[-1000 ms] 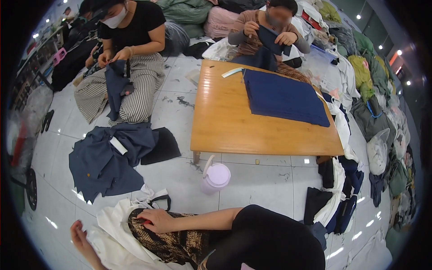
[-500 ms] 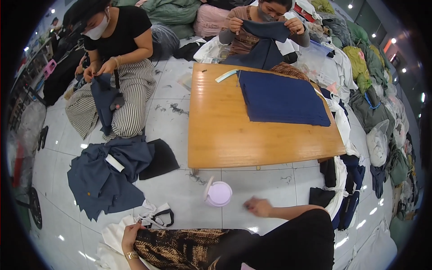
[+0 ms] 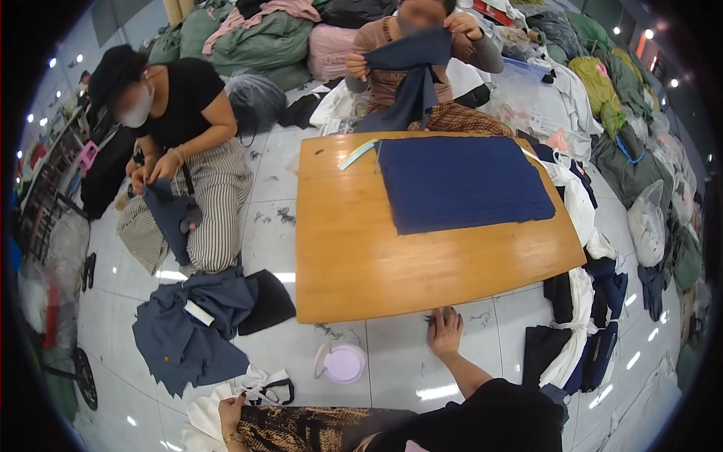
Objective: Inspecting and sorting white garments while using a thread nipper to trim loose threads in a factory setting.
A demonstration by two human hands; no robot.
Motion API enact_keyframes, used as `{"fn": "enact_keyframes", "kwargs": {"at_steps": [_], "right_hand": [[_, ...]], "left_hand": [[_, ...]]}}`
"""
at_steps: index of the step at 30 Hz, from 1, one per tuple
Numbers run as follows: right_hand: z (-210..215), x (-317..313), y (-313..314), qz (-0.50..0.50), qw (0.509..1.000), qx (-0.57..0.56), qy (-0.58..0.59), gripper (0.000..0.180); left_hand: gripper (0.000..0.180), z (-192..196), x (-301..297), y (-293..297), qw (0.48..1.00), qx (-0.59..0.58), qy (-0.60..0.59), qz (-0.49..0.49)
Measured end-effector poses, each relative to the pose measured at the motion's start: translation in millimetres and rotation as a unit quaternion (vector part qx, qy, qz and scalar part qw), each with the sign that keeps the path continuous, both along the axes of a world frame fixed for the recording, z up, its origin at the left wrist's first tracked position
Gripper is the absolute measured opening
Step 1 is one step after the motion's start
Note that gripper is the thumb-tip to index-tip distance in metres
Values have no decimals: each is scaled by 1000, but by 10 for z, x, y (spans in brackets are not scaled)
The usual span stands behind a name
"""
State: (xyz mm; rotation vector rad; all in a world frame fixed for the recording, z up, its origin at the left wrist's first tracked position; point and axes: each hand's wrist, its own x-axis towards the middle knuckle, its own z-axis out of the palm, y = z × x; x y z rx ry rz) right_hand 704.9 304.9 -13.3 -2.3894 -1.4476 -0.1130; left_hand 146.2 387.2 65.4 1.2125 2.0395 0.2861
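Observation:
My right hand (image 3: 446, 331) reaches forward to the tiled floor, close to the near edge of the wooden table (image 3: 339, 279). Its fingers are stretched and apart, with dark thread scraps beside them. My left hand (image 3: 231, 414) is at my knee, fingers curled at the edge of the brown-and-black patterned cloth (image 3: 316, 428) over my leg; what they hold, if anything, is hidden. White fabric with black straps (image 3: 267, 386) lies just beyond it. Between my hands, farther out, a round lilac container (image 3: 346, 363) sits on the floor with its lid tipped up.
A stack of navy fabric (image 3: 467, 184) and a pale strip (image 3: 357, 154) lie on the table. Dark grey-blue cloth pieces (image 3: 188, 331) are heaped at left. Tied bundles (image 3: 576, 324) stand at right. Two co-workers handle dark cloth, one at far left, one behind the table.
My right hand has moved forward from near the lilac container to the floor by the table's edge. The view has shifted. The person behind the table has raised the dark cloth.

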Motion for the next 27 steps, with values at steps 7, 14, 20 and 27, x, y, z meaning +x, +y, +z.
{"fn": "enact_keyframes", "kwargs": {"at_steps": [7,14,20,27], "right_hand": [[143,-53,25,-9,995,-86,60,60],[130,-26,31,-11,994,-94,50,61],[151,-43,33,-16,993,-112,45,60],[147,-58,28,-22,993,-106,44,60]], "left_hand": [[27,-79,351,409,998,63,-21,-24],[26,62,937,673,991,96,35,-89],[23,-188,710,679,990,126,-3,-59],[18,-239,661,589,977,211,12,-17]]}}
